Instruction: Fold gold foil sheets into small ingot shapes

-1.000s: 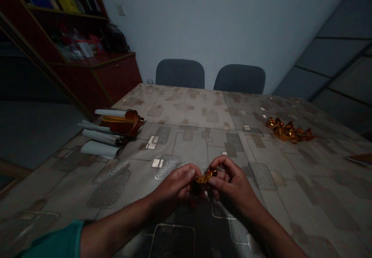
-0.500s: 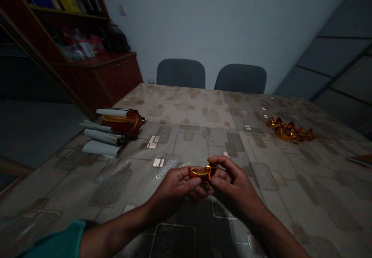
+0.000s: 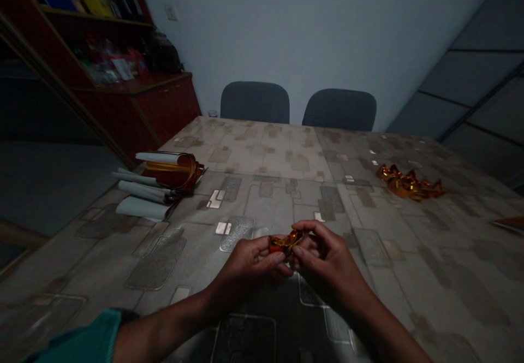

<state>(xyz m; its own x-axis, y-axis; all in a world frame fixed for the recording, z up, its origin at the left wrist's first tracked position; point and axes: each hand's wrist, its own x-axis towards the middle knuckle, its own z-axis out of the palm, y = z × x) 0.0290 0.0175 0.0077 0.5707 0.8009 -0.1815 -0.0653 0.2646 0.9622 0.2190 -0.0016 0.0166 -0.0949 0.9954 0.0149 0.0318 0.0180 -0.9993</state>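
Between my hands is a small folded piece of shiny gold foil paper (image 3: 282, 243), curved up at its ends like a boat. My left hand (image 3: 254, 258) pinches its left end, thumb in front and fingers behind. At the other end, the thumb and fingers of my right hand (image 3: 323, 248) close on the foil, with the index finger bent over the top. Fingers hide parts of the piece. Both hands are held over the near part of the patterned table (image 3: 282, 199).
Several folded gold foil pieces (image 3: 411, 183) lie in a cluster on the right. Curled gold-and-white sheets (image 3: 164, 180) lie at the left. Another foil sheet (image 3: 510, 224) shows at the right edge. Two grey chairs (image 3: 254, 102) stand beyond the table, near a red cabinet (image 3: 164, 106).
The foil piece has tilted and looks narrower between my fingers. My right thumb has shifted slightly up and left along it. Both hands still hold it in nearly the same place.
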